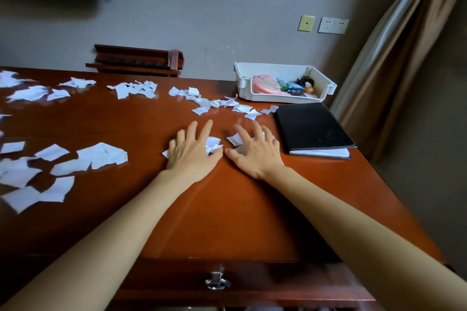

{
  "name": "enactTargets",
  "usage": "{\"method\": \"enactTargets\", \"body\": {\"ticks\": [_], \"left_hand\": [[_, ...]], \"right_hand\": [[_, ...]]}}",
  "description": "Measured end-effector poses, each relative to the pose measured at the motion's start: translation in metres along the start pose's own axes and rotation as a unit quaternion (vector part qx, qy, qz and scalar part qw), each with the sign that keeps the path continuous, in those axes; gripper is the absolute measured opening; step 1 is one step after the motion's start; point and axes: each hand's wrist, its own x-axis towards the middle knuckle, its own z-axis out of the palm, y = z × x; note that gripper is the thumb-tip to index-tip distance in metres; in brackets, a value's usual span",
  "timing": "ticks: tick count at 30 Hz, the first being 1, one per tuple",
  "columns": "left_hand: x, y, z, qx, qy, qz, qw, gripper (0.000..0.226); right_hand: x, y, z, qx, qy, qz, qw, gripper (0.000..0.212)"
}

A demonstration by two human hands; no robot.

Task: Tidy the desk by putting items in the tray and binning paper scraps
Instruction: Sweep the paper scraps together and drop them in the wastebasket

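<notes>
Head view: left hand [193, 155], right hand [255, 156] half-cover scraps [213, 142].

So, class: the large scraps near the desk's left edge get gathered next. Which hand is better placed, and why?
Left. The left hand lies nearer those scraps, with bare desk between; the right hand sits by the black notebook and would have to cross the left.

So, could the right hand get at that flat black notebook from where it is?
Probably yes: the right hand rests beside the flat black notebook, and nothing stands between them.
</notes>
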Motion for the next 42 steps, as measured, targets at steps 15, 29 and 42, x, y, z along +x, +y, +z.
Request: {"method": "enactTargets", "body": {"ticks": [15,29,42], "left_hand": [[-0.003,0.011,-0.006,0.054,0.049,0.011,0.997,0.036],[-0.016,0.096,-0.032,-0.187,0.103,0.025,0.977,0.041],[-0.108,0.335,-0.007,-0.233,0.011,0.249,0.940,0.033]], "right_hand": [[-0.011,-0.003,-0.004,-0.048,0.075,-0.076,0.993,0.026],[-0.060,0.050,-0.050,0.217,0.210,0.092,0.949,0.022],[-0.208,0.231,-0.092,0.156,0.315,0.264,0.898,0.024]]}}
